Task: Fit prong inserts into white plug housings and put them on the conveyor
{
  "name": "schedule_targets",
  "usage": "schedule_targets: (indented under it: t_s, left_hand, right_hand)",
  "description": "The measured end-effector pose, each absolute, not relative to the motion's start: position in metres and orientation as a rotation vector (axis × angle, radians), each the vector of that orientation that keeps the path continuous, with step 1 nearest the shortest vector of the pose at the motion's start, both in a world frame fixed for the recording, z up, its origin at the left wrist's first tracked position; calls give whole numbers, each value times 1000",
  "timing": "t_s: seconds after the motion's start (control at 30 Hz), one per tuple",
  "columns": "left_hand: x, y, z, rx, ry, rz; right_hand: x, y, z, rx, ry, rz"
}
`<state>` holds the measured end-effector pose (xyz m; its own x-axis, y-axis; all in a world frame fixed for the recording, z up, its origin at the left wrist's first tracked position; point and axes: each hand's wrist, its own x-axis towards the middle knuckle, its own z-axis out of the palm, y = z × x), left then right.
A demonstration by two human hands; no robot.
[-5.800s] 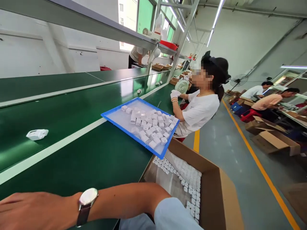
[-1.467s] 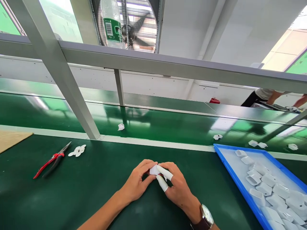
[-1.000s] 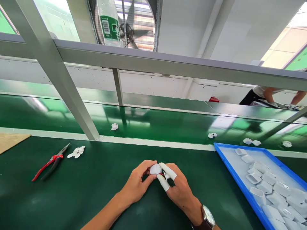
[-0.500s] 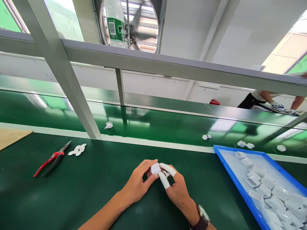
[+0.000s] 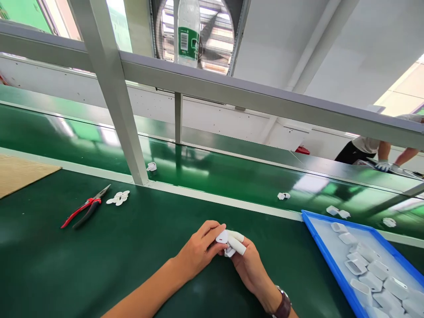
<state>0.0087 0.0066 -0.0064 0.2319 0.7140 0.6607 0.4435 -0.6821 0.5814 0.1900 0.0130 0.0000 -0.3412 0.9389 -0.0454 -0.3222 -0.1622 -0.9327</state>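
My left hand (image 5: 202, 245) pinches a small white plastic housing (image 5: 221, 237) between thumb and fingers; a small slot shows in its face. Close against it is my right hand (image 5: 250, 265), with white finger cots on two fingers and a watch on the wrist. Its fingers are closed around a second white plastic part (image 5: 229, 251), mostly hidden by the fingers. Both hands meet just above the green work table (image 5: 159, 238). To the right, a blue-rimmed tray (image 5: 326, 260) holds several similar white housings (image 5: 377, 269).
Red-and-black pliers (image 5: 86, 206) lie at the left beside flat white pieces (image 5: 118, 198) and cardboard (image 5: 26, 174). Behind the pale ledge, a green belt (image 5: 215, 172) carries several white parts. A metal frame (image 5: 114, 88) crosses overhead, bearing a bottle (image 5: 188, 42). Another person's gloved hands (image 5: 386, 166) work far right.
The housing in my left hand has turned, now showing its slotted face. My right hand has rolled, with its capped fingers now over the parts. The whole view has shifted slightly.
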Motion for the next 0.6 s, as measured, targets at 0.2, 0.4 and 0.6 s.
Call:
schedule_targets:
  t_s: [0.2,0.4,0.6]
  left_hand:
    - [6,7,-7,2276,1106,1364]
    - [-3,12,-6,2350,1229,1106]
    - [-20,56,9,2072,1581,992]
  right_hand:
    - [189,16,-9,-943,-1431,1290]
    - [188,14,-4,-922,-1855,524]
    - [180,6,-3,-700,-1983,23]
